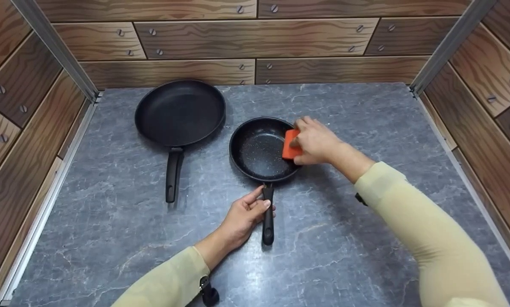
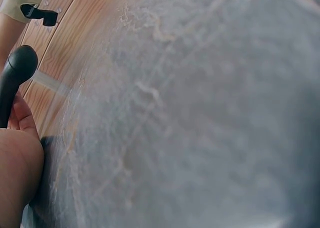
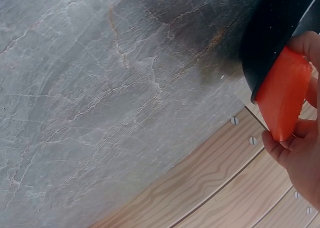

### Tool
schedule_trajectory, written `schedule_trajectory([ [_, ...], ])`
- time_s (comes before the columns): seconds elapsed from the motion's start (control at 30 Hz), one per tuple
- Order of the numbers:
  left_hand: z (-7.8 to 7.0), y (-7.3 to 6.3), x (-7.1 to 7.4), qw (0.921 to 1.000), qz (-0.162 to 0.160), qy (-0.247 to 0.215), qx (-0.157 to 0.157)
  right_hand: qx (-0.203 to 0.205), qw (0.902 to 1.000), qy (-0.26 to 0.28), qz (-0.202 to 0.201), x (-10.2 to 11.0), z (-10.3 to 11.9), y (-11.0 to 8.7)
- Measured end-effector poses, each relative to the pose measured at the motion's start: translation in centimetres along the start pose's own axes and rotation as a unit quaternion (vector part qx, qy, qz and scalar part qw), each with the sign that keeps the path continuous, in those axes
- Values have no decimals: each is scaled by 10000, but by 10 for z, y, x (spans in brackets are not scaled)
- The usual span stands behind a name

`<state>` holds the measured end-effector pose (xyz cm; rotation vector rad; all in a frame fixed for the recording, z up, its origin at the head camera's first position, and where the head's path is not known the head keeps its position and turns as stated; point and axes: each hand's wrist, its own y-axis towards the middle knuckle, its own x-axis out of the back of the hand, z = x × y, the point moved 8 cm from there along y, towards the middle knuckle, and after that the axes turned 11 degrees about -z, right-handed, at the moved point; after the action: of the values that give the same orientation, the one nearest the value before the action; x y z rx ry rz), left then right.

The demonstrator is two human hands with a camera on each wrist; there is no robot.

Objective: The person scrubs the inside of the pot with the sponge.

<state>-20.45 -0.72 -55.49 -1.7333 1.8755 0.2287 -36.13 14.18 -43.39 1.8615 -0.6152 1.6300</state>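
Wood-patterned walls (image 1: pixel 255 38) stand on 3 sides of a grey, marbled table (image 1: pixel 131 251), with metal strips along the edges. From the head view, 2 black pans lie on this surface. At the left, a large pan (image 1: pixel 180 113) sits with its handle towards the person, and neither hand touches it. Near the middle, the small pan (image 1: pixel 259 155) has its handle pointing the same way. The left hand (image 1: pixel 241 219) grips that handle close to the pan body, and the right hand (image 1: pixel 316 143) holds an orange block (image 1: pixel 292 146), perhaps a sponge, at the right inner side of the bowl. Wiping of the small pan seems under way; its floor shows pale speckles, and how much of it is done I cannot tell. Nothing shows whether the large pan is done or left.

From the left wrist, the rounded handle end appears at the left edge, with fingers partly behind it; most of the frame is blurred table. A black device (image 2: pixel 42 15) sits on the other arm's sleeve.

From the right wrist, fingertips and thumb pinch the orange block beside the small pan's rim. Only part of the pan shows, so its coverage stays unclear.
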Motion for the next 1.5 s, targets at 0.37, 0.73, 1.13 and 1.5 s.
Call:
schedule_trajectory([
  [0.37,0,0,1,10000,12,53,-63,-28,9995,299,73,0,1,-1],
  [0.73,-2,0,0,10000,46,30,-69,-107,9981,601,66,2,2,-3],
  [1.13,0,-1,1,9999,-11,113,-28,-402,9939,988,278,-7,3,-8],
  [1.5,0,-1,0,10000,-42,-18,-16,-480,9900,1283,344,-9,5,-12],
])
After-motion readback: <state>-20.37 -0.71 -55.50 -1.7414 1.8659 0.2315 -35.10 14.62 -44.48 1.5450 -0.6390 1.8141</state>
